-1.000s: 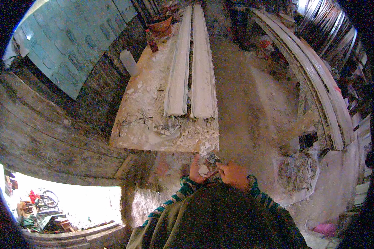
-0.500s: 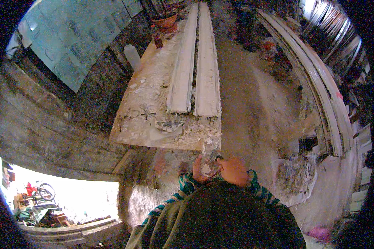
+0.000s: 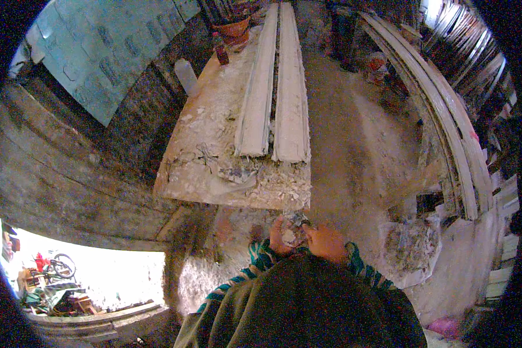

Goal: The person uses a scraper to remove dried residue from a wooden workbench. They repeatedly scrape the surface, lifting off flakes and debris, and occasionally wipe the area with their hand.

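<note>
Both of my hands are close to my body, just off the near end of a plaster-covered table (image 3: 182, 168). My right hand (image 3: 327, 241) is closed round a small tool with a dark grip and a flat, plaster-smeared blade; it looks like a scraper (image 3: 296, 217). Beside it, my left hand (image 3: 280, 236) is cupped and partly closed. Pale matter shows between the hands, too blurred to name. On the table, two long white plaster mouldings (image 3: 254, 116) (image 3: 290, 116) lie side by side, pointing away from me. Plaster crumbs (image 3: 284, 184) cover the table's near end.
A red bottle (image 3: 220, 49), a white container (image 3: 185, 76) and an orange basin (image 3: 233, 30) stand along the table's far left. More long mouldings (image 3: 441, 104) lean along the right. A plaster-crusted sheet (image 3: 412, 249) lies low on the right. An opening shows a bicycle (image 3: 62, 267) outside.
The scraper has drawn back from the table's near edge toward my body. My hands stay close together, with the right shifted only slightly.
</note>
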